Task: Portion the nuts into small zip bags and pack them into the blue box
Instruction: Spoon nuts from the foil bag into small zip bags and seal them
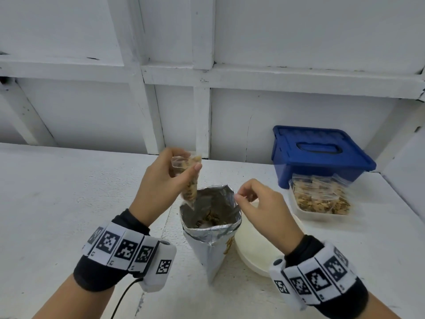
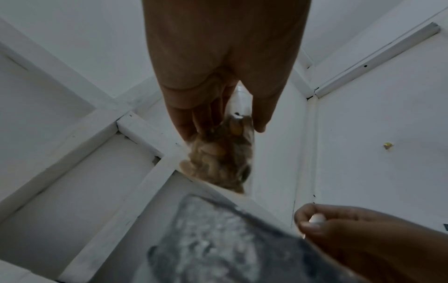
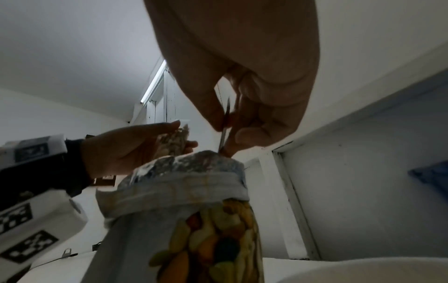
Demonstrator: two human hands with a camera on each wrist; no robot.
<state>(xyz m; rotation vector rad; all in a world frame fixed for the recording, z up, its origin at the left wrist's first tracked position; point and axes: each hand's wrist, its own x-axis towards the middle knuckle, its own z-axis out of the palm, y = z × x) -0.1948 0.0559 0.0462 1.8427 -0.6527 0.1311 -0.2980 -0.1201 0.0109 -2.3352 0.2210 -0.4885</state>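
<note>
Left hand [image 1: 158,180] pinching small zip bag [image 1: 190,185] of nuts above foil pouch [image 1: 210,238]; right hand [image 1: 259,208] fingertips nipping pouch rim, rest curled.

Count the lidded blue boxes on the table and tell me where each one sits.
1. The blue box sits at the table's far right against the wall, lid on, just behind a clear tub of filled zip bags. No others are in view.
</note>
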